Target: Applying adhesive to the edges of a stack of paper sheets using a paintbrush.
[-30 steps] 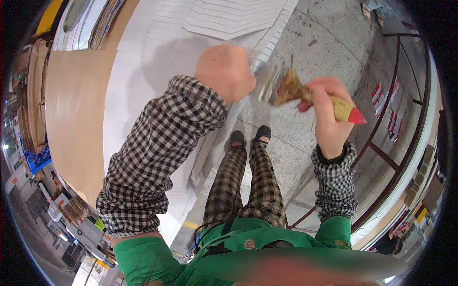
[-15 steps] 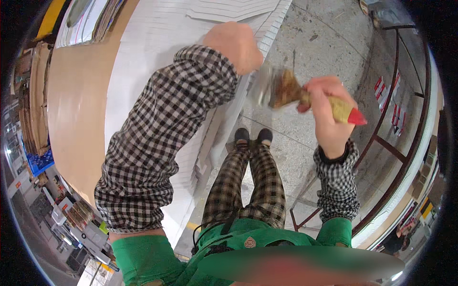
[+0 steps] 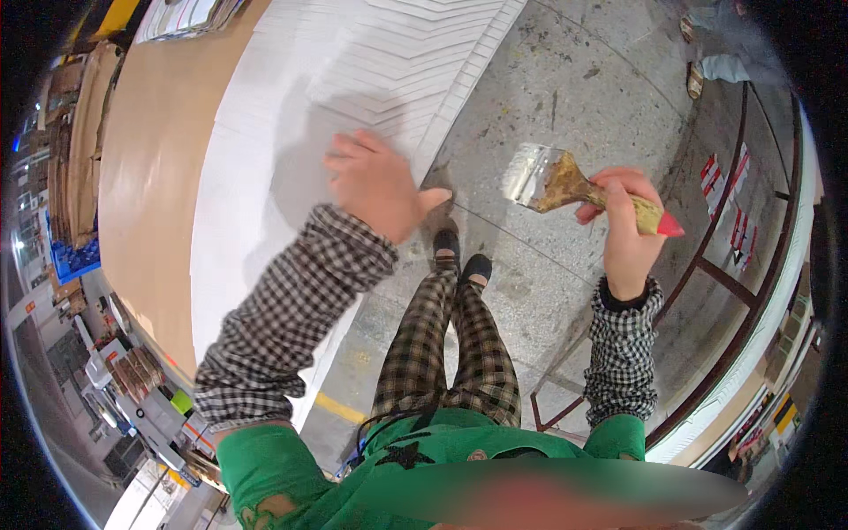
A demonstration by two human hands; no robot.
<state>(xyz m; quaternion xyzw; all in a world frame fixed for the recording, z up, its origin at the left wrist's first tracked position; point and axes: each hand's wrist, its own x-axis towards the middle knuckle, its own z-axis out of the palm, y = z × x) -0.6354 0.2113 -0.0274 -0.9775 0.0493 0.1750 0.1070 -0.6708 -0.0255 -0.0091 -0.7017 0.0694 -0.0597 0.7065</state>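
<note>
My right hand (image 3: 629,216) grips the handle of a wide paintbrush (image 3: 579,187) above the floor. The handle is yellowish with a red tip, and the pale bristles point left toward the sheets. Fanned in overlapping rows, the white paper sheets (image 3: 265,150) cover the right part of a table. My left hand (image 3: 375,181) is spread over the near right part of these sheets, with its thumb past their edge. Whether the palm presses on the paper or hovers just above it, I cannot tell.
The tan tabletop (image 3: 159,194) shows left of the sheets, with a stack of printed papers (image 3: 190,18) at its far end. A dark metal frame rack (image 3: 729,281) stands at the right. Another person's legs (image 3: 720,69) are at the far right. Cardboard (image 3: 79,150) is piled at the left.
My left hand has gone from a closed shape at the sheets' edge to spread fingers, nearer and further left. The paintbrush has moved slightly right, away from the sheets. A person's legs now show far right.
</note>
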